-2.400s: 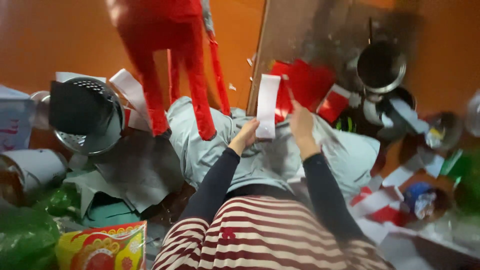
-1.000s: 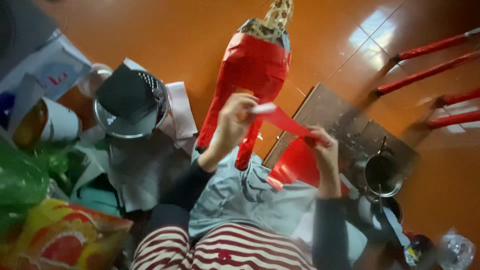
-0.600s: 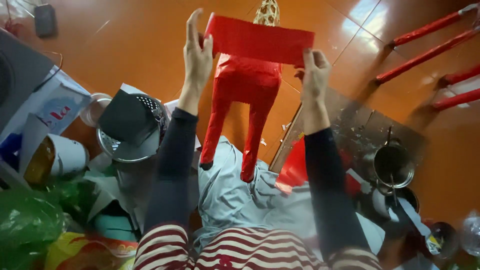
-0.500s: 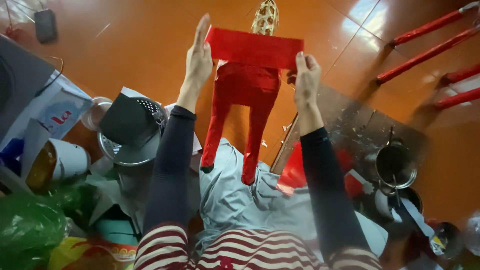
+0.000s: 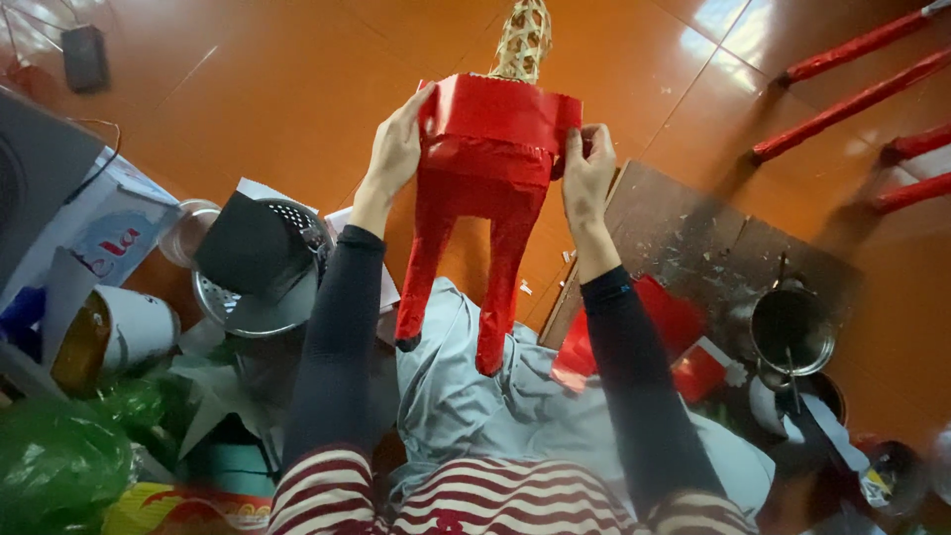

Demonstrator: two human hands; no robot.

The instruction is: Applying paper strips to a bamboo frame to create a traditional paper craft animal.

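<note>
Head view: the left hand (image 5: 396, 149) and right hand (image 5: 586, 173) press a red paper strip (image 5: 500, 109) around the top of a red paper-covered figure (image 5: 475, 213), fingers (image 5: 421, 99) grasping the strip on either side. Half a second ago the strip was stretched flat above the figure; it is now wrapped against it. A bare bamboo frame (image 5: 522, 40) protrudes beyond the fingers. Below the wrists, a metal colander (image 5: 263, 263) and a small pot (image 5: 792, 327) sit on the floor (image 5: 297, 79).
</note>
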